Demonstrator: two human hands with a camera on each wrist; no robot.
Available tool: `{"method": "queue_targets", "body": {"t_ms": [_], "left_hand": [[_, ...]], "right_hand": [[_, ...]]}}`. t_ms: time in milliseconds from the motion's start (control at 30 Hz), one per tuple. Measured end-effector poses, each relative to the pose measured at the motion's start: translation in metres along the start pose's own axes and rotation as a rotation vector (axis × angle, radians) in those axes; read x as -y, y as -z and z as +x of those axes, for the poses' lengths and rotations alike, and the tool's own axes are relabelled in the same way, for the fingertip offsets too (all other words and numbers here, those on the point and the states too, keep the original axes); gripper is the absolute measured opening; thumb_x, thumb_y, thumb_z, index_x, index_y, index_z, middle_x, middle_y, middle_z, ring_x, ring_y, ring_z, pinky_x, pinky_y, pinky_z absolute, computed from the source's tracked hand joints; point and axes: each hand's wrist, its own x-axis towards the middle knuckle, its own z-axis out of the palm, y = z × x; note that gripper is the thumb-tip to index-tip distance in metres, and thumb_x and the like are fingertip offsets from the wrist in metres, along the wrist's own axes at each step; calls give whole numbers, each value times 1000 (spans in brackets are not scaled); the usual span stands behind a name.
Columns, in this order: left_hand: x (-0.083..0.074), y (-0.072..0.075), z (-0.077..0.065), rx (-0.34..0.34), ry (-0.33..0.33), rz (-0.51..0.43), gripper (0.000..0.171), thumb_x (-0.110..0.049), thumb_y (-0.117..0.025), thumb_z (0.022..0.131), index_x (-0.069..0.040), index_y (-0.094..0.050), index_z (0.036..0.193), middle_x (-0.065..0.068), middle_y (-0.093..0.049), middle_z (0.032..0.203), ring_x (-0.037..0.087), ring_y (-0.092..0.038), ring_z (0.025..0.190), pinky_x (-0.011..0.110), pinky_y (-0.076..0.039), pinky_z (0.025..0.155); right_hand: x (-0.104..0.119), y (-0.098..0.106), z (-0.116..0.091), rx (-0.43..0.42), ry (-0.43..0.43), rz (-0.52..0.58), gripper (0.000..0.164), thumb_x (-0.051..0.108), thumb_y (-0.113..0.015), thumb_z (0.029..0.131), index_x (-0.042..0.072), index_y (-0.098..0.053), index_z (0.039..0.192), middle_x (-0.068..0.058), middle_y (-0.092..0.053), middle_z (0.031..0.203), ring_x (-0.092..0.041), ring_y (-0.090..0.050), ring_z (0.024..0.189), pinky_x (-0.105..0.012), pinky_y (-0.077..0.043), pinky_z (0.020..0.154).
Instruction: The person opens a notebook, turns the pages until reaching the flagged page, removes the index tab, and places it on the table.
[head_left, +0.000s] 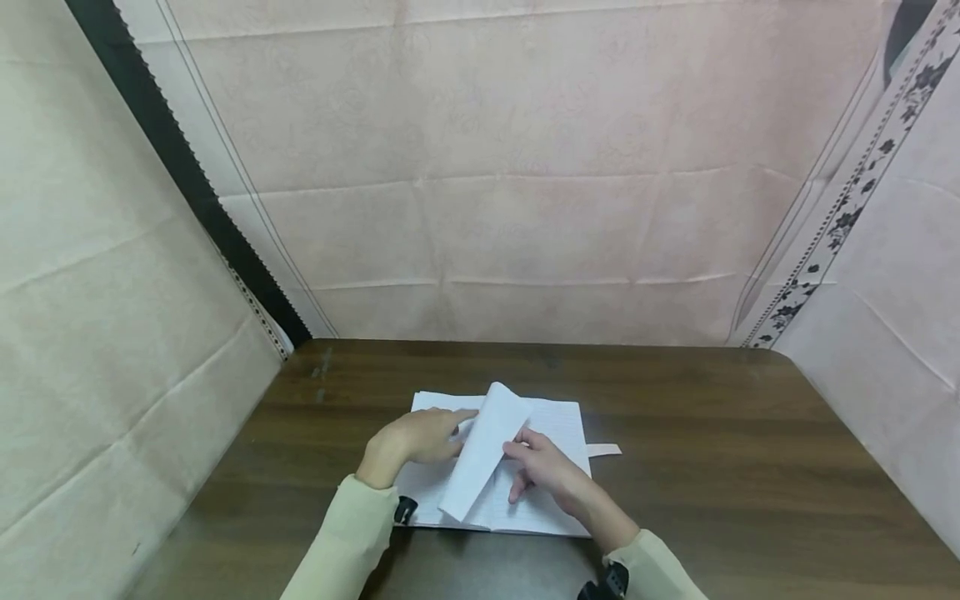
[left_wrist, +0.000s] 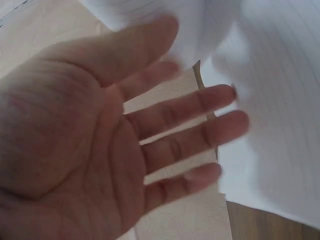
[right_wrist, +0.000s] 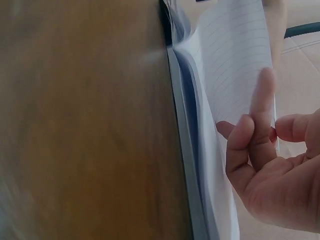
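Observation:
An open notebook [head_left: 551, 512] with lined white pages lies on the table. One page [head_left: 483, 457] stands up from its middle, curving over toward the left. My right hand [head_left: 553, 473] pinches that page's edge between thumb [right_wrist: 295, 127] and a finger; its other fingers are partly bent over the lined paper. On the left side my left hand [head_left: 420, 437] reaches over the notebook, fingertips close to the raised page. Its fingers [left_wrist: 185, 110] are straight and spread, and the palm is bare. Whether they touch the paper I cannot tell.
A white strip [head_left: 603, 450] sticks out from the notebook's right side. The brown wooden table [head_left: 712, 450] extends around it. Pale patterned cloth [head_left: 525, 183] hangs behind the table and on both sides. A dark band [head_left: 202, 192] runs down the left corner.

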Motion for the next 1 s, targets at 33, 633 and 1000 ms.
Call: {"method": "queue_targets", "body": {"t_ms": [33, 633, 1000], "left_hand": [[0, 0, 1, -30, -12, -16, 51, -20, -55, 102, -12, -44, 151, 11, -66, 98, 21, -59, 87, 41, -49, 83], [-6, -4, 5, -138, -159, 15, 47, -49, -60, 98, -29, -60, 140, 16, -38, 154, 35, -47, 134, 51, -42, 105], [0, -4, 3, -70, -3, -37, 42, -34, -72, 92, -22, -62, 131, 14, -39, 154, 33, -54, 126, 53, -45, 100]], "right_hand": [[0, -1, 0, 3, -8, -6, 25, 28, -52, 104, 2, -53, 108, -14, -61, 113, -17, -64, 53, -33, -49, 80], [2, 8, 0, 60, 76, -94, 22, 21, -54, 103, 0, -59, 109, -10, -69, 105, -14, -54, 51, -28, -46, 57], [17, 48, -13, -54, 93, -510, 12, 21, -64, 98, 10, -63, 102, -4, -61, 98, -23, -58, 60, -35, -45, 63]]}}
